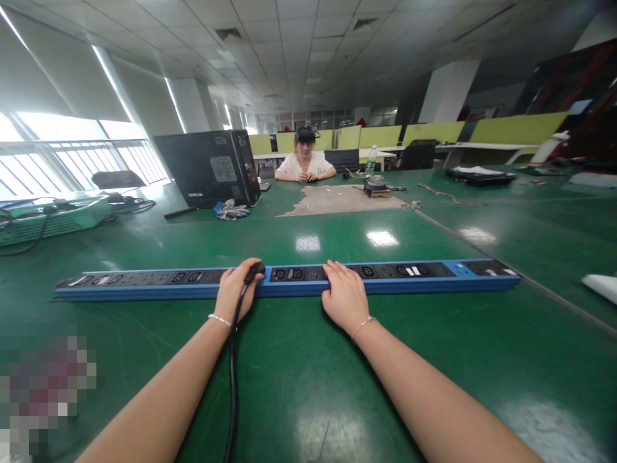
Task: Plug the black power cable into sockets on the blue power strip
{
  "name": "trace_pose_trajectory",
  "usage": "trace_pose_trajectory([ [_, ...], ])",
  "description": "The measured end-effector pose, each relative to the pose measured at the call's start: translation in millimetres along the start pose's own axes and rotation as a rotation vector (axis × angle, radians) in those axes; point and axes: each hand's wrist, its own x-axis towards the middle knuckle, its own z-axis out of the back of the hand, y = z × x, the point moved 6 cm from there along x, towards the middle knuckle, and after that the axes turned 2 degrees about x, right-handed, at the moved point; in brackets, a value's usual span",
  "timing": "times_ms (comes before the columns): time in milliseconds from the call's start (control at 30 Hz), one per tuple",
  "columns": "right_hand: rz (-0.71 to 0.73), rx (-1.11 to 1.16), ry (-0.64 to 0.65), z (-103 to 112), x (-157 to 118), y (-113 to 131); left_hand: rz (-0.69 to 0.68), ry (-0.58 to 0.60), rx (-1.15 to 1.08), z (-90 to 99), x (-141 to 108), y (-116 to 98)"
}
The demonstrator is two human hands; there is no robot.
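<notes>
A long blue power strip (294, 288) with black socket panels lies across the green table in front of me. My left hand (236, 289) is closed round the black plug (254, 272) of a power cord, just above the strip left of its middle. From the plug the black cord (232, 379) runs down toward me past my left wrist. My right hand (344, 292) rests on the strip right of the middle, fingers laid over its top and thumb at its near side. Whether the plug sits in a socket is hidden by my left hand.
Beyond the strip stand a black computer case (207, 168), a pair of gloves (232, 209) and a green basket (58, 222) with cables. A person (304, 164) sits across the table, near a water bottle (371, 161) and a round metal device (376, 185).
</notes>
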Motion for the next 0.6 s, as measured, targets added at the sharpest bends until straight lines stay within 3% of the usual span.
trace_pose_trajectory([
  [67,-0.006,0.006,0.001,-0.1,0.4,-0.2,0.109,-0.167,-0.074,18.7,2.6,4.0],
  [133,-0.011,0.012,-0.002,-0.4,0.6,-0.4,0.148,-0.181,-0.099,26.3,3.6,1.8],
  [333,-0.012,0.029,-0.016,-0.8,0.7,-0.4,0.057,0.193,-0.139,-9.0,3.0,-41.4],
  [500,0.009,0.037,-0.025,-0.7,-0.5,0.1,-0.023,0.315,-0.045,-44.6,13.1,-86.0],
  [600,0.011,0.044,-0.037,-0.8,-1.3,-0.1,-0.037,0.375,0.075,-57.7,17.6,-99.0],
])
